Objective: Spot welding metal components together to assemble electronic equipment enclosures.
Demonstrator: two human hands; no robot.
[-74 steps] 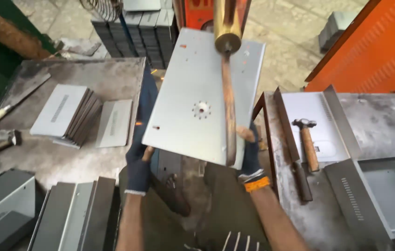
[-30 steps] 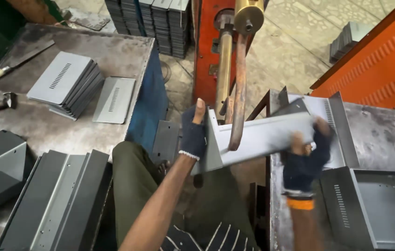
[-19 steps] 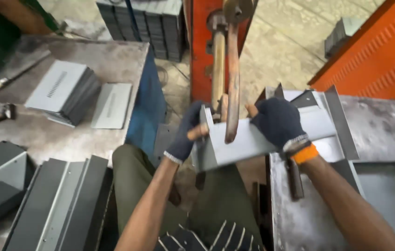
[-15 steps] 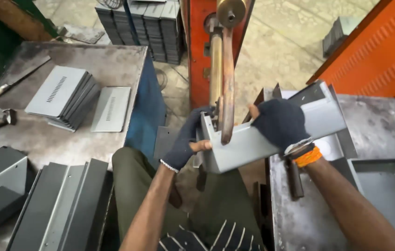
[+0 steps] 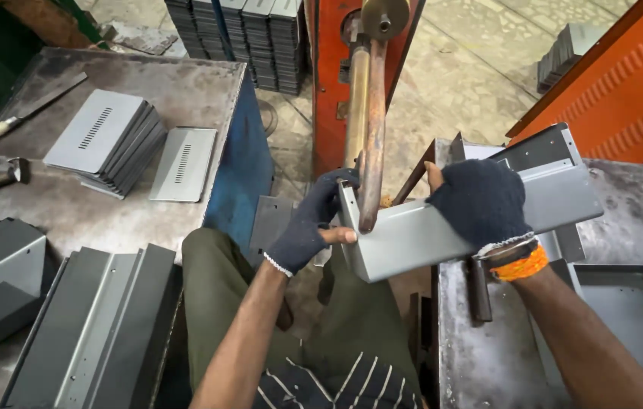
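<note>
The grey bent metal panel [image 5: 473, 227], held up flat and broad a couple of seconds back, now sits low at centre frame, its left corner tucked against the copper welding rods [image 5: 371, 129]. The left hand [image 5: 312, 223], gloved, has come round to that left end, fingers [image 5: 337, 236] curled shut on the edge. The right hand [image 5: 480, 201] clamps over the panel's top, fingers wrapped closed. Vented plates [image 5: 106, 140] sit stacked on the bench [image 5: 56, 204] at upper left.
</note>
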